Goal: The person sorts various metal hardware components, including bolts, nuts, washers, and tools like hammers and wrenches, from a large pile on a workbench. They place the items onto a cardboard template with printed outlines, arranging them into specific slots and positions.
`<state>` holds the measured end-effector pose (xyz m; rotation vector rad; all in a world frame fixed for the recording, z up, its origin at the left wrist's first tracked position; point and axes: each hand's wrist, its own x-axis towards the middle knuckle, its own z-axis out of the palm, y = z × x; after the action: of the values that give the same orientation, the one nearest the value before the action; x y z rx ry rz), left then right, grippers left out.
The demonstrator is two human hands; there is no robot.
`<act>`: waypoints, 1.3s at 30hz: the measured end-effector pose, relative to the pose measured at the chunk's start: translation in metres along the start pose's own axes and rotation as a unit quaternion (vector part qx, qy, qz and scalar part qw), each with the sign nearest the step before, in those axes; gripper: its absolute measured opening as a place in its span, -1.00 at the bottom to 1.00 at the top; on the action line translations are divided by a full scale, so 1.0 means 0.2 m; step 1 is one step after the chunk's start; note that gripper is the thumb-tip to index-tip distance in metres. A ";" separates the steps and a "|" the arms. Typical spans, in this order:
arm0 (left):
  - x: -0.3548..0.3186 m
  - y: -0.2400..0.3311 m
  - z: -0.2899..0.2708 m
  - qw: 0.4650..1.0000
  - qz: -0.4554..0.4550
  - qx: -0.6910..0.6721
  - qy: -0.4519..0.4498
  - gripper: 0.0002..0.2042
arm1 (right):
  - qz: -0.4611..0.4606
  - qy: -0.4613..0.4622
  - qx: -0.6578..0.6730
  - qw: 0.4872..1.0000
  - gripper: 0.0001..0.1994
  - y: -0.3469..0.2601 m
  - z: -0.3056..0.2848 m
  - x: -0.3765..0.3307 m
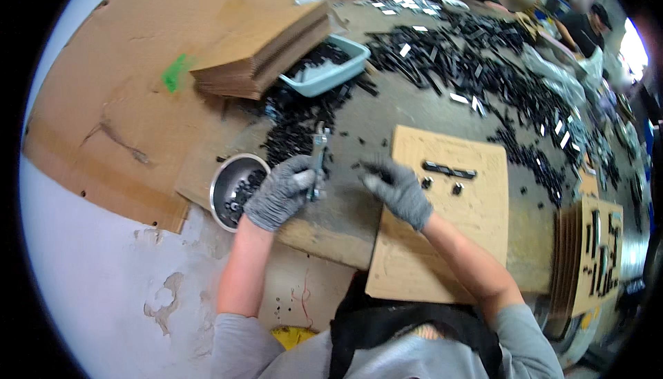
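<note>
My left hand [282, 191], in a grey knitted glove, grips a slim silvery metal part [320, 150] held upright; its exact kind I cannot make out. A steel bowl [216, 198] of small black pieces stands just left of that hand. My right hand [400, 194], gloved alike, is over the left edge of a cardboard sheet [442, 251]. Motion smears its fingers, so whether they hold anything does not show. On the sheet lie a black bar-shaped part [449, 170] and two small black pieces [457, 189], right of this hand.
Stacked cardboard [266, 51] leans by a pale blue tray [335, 81] of black parts. Heaps of black strips [476, 54] cover the table's far side. More cardboard sheets with parts [587, 255] stand at right. Two people [583, 30] are at the far side.
</note>
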<state>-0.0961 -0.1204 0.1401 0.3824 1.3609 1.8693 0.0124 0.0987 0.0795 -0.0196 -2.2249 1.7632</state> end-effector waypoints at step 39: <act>0.14 -0.62 0.72 1.000 0.010 0.023 0.009 -0.65 | 0.121 0.072 0.116 0.983 -0.67 -0.16 -0.49 -0.24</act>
<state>0.0278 0.0124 0.0774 0.4037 1.4202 1.8635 0.0875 0.1744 0.1186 -0.3685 -1.9719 2.0660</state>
